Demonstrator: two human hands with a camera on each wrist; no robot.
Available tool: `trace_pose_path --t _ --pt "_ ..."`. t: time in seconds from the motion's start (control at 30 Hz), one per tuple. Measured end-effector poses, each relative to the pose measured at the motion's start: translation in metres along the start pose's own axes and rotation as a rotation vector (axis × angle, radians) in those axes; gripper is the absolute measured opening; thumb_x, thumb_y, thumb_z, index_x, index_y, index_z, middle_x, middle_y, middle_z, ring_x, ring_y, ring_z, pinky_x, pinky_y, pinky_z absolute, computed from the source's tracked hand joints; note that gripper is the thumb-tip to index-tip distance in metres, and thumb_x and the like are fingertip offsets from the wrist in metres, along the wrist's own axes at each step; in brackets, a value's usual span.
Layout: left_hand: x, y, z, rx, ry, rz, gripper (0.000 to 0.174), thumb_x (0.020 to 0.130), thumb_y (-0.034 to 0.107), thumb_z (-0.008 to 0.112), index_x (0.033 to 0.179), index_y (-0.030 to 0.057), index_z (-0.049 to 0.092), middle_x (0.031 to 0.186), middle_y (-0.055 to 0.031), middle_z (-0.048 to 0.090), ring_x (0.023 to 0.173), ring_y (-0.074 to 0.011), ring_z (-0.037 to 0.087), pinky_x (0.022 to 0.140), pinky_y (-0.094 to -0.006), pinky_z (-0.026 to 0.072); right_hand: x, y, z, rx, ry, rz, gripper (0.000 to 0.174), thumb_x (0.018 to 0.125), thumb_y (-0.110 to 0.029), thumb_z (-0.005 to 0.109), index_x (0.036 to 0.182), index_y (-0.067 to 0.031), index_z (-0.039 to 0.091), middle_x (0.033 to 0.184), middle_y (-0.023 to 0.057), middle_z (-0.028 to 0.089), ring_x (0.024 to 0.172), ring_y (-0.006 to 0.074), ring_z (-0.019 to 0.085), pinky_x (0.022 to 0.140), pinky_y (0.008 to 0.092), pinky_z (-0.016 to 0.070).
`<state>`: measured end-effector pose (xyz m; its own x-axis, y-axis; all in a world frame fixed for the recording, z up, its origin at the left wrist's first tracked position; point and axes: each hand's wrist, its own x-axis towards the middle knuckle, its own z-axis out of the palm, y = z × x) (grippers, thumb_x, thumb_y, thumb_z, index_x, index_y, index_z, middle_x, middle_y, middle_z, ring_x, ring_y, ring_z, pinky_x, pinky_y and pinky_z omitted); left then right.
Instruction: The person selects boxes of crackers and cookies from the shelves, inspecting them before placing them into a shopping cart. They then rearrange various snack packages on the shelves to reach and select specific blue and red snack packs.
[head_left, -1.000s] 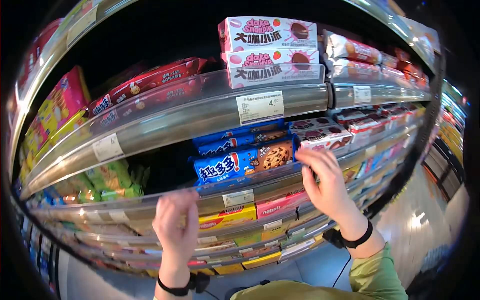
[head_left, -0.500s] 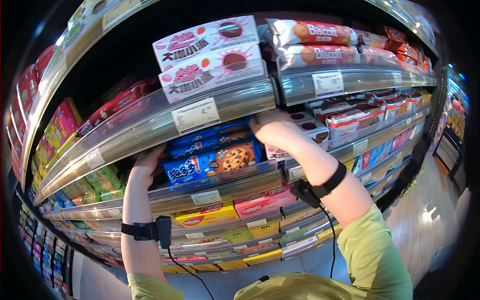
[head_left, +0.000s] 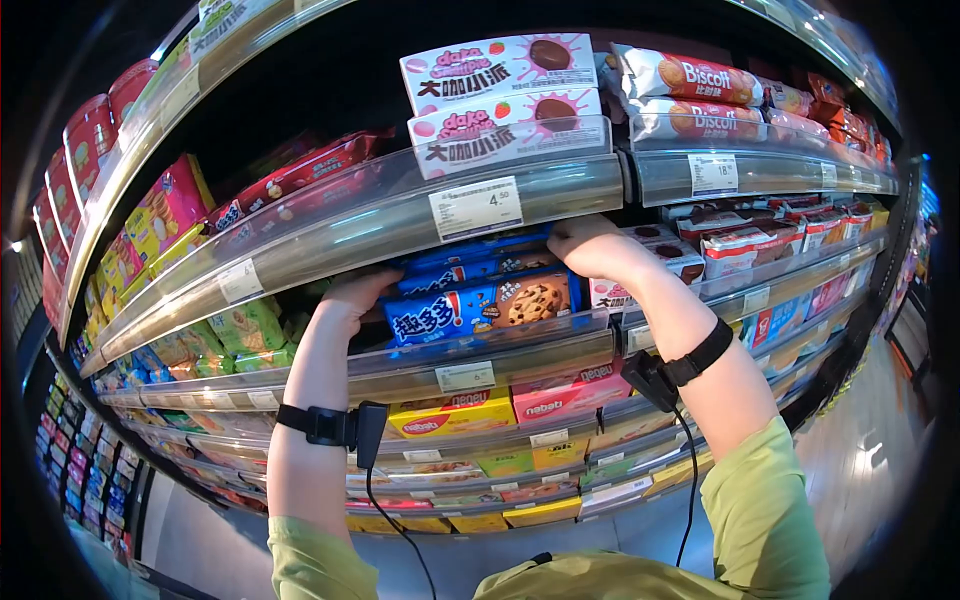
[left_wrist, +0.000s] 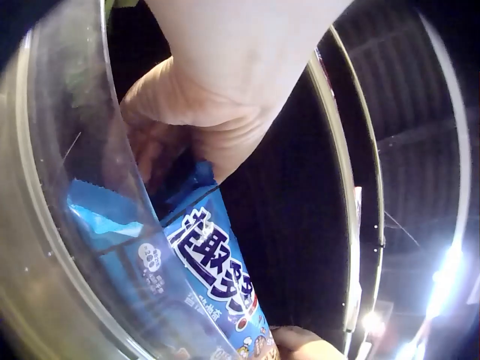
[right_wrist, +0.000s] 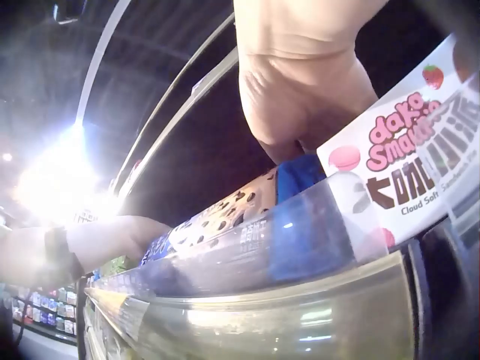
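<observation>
Several blue cookie packets stand in a row on a shelf, the front cookie packet (head_left: 535, 300) showing chocolate-chip cookies and white lettering. At the row's left end is my left hand (head_left: 360, 292). In the left wrist view, its thumb and curled fingers hold the blue end of a cookie packet (left_wrist: 214, 259) behind the clear shelf lip. My right hand (head_left: 597, 248) grips the right end of the row, towards the rear packets. Its fingertips are hidden behind the blue wrapper end (right_wrist: 296, 180) in the right wrist view.
White and pink snack-cake boxes (head_left: 500, 75) sit on the shelf above, whose front rail (head_left: 380, 235) passes close over my hands. To the right are chocolate boxes (head_left: 612, 292); green packets (head_left: 245, 325) lie left. Yellow wafer boxes (head_left: 450, 413) stand below.
Both hands came forward from in front of the shelf to the two ends of the cookie row. Over the last half second they stay there while the head view shifts.
</observation>
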<state>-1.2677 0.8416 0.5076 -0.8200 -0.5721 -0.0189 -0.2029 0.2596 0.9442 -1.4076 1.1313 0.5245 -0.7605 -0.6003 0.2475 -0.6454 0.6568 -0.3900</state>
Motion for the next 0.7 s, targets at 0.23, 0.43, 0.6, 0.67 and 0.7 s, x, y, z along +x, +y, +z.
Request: trace_pose_path --t 0.23,0.43,0.6,0.67,0.7 --pt "-0.009 0.011 0.006 -0.094 0.018 0.030 0.038 0.084 0.026 0.072 0.117 0.0127 0.059 0.104 -0.0050 0.063 0.096 -0.0165 0.059 0.077 -0.0321 0.0496 0.007 0.017 0.009 0.162 0.198 -0.153 0.041 0.095 -0.034 0.047 0.125 -0.0077 0.057 0.127 0.0183 0.059 0.121 0.0350 0.052 0.101 0.0410 0.0400" --pt "-0.011 0.004 0.009 -0.500 0.174 0.344 0.038 0.087 0.017 0.072 0.121 0.0129 0.057 0.115 -0.0039 0.062 0.107 -0.0173 0.056 0.080 -0.0332 0.0485 -0.002 0.020 0.014 0.886 0.352 -0.268 0.036 0.094 -0.022 0.060 0.124 -0.0010 0.057 0.121 0.0115 0.062 0.110 0.0203 0.057 0.096 0.0332 0.0420" --pt "-0.042 0.008 0.014 -0.485 0.244 0.384 0.033 0.089 0.015 0.069 0.120 0.0102 0.058 0.115 -0.0049 0.062 0.107 -0.0153 0.057 0.080 -0.0303 0.0478 -0.030 0.010 0.007 1.125 0.285 -0.236 0.031 0.093 -0.009 0.056 0.123 0.0005 0.057 0.122 0.0070 0.060 0.111 0.0154 0.053 0.099 0.0319 0.0401" --pt "-0.041 -0.002 0.014 -0.419 0.198 0.429 0.033 0.090 0.016 0.069 0.120 0.0078 0.058 0.115 -0.0052 0.062 0.106 -0.0143 0.057 0.083 -0.0288 0.0466 -0.039 0.007 0.005 1.130 0.267 -0.185 0.032 0.093 -0.008 0.055 0.124 0.0011 0.056 0.123 0.0072 0.059 0.112 0.0157 0.053 0.099 0.0315 0.0397" --pt "-0.042 -0.006 0.014 -0.350 0.150 0.472 0.033 0.090 0.016 0.069 0.119 0.0055 0.058 0.114 -0.0055 0.062 0.105 -0.0133 0.057 0.085 -0.0273 0.0454 -0.043 0.006 0.006 1.137 0.250 -0.131 0.033 0.093 -0.007 0.054 0.124 0.0017 0.055 0.124 0.0074 0.058 0.113 0.0159 0.052 0.099 0.0310 0.0393"
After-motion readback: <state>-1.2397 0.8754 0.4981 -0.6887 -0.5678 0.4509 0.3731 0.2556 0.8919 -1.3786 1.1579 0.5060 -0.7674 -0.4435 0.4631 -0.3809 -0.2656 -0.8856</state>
